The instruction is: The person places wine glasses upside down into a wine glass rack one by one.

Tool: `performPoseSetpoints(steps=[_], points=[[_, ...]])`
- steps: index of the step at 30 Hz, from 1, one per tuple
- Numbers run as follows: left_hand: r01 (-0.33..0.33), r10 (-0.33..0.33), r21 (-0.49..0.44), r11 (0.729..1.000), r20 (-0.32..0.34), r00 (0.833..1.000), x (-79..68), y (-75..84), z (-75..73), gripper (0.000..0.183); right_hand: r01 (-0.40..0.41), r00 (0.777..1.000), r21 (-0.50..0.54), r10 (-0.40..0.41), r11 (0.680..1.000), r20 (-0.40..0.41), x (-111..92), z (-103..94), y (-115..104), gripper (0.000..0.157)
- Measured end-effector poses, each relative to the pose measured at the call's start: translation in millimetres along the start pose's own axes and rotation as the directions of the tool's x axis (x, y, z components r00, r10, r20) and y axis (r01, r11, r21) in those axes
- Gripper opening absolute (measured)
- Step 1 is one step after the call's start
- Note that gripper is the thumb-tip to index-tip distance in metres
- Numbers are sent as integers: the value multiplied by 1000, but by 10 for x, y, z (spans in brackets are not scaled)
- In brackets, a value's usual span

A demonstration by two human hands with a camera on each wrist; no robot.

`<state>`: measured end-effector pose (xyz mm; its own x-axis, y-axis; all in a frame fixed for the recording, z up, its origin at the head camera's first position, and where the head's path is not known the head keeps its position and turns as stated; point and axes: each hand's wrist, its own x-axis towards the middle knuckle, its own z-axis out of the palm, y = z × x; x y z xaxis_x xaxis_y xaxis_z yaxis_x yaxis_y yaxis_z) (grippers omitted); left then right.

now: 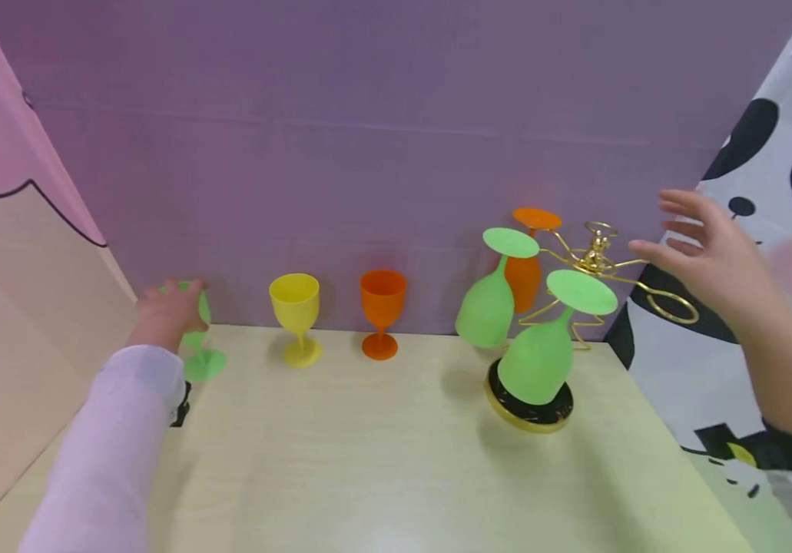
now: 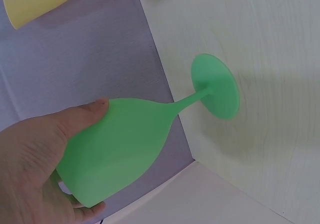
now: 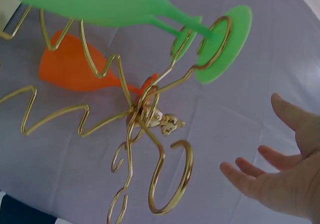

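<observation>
At the left back of the table, my left hand (image 1: 164, 313) grips a green goblet (image 2: 122, 144) by its bowl. In the left wrist view the thumb lies along one side and the fingers wrap behind; the goblet's foot (image 2: 215, 86) is down at the tabletop. My right hand (image 1: 714, 253) is held up beside the gold wire rack (image 1: 596, 261), fingers spread and holding nothing. From the rack's hooks hang two green goblets (image 1: 537, 353) and an orange goblet (image 1: 523, 280), all bowl-down. Several bare hooks (image 3: 172, 184) face my right hand.
Between the left hand and the rack, a yellow goblet (image 1: 296, 303) and another orange goblet (image 1: 382, 299) stand upright along the back edge. The rack's round black base (image 1: 530, 415) rests on the pale table (image 1: 340, 453). A purple cloth wall (image 1: 368, 169) rises behind.
</observation>
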<state>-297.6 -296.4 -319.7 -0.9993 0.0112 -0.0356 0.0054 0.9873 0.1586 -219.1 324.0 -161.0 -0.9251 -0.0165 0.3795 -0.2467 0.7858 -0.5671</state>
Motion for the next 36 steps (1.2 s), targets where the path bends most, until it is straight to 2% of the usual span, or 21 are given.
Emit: performPoseSetpoints(steps=[4,8,11,14,15,18,22,28,36], points=[[1,-1,-9,1000,-2,1000,-10,11,-3,79,68,990,-81,-57,994,128,194,-75,-20,70],[1,-1,-11,1000,-3,1000,-8,16,4,79,168,963,-96,-143,981,227,353,-113,-30,65],[-3,3,-9,1000,-4,1000,5,8,16,79,288,929,-155,-236,945,286,459,-104,-27,62],[-7,7,-4,1000,-5,1000,1,11,9,80,393,890,-242,-301,887,344,561,-74,-22,59],[-7,7,0,1000,-5,1000,-2,12,4,80,414,878,-268,-305,870,369,596,-67,-20,58],[-7,7,9,1000,-7,1000,0,18,0,80,437,853,-311,-279,844,441,693,-61,-3,54],[-8,8,23,1000,-11,1000,39,-8,33,81,450,826,-349,-234,822,513,793,-76,40,49],[-3,3,21,1000,-9,1000,74,-34,63,81,427,811,-354,-180,832,557,832,-63,91,46],[-2,2,18,1000,-4,1000,74,-25,56,80,468,795,-360,-206,807,571,850,68,168,37]])
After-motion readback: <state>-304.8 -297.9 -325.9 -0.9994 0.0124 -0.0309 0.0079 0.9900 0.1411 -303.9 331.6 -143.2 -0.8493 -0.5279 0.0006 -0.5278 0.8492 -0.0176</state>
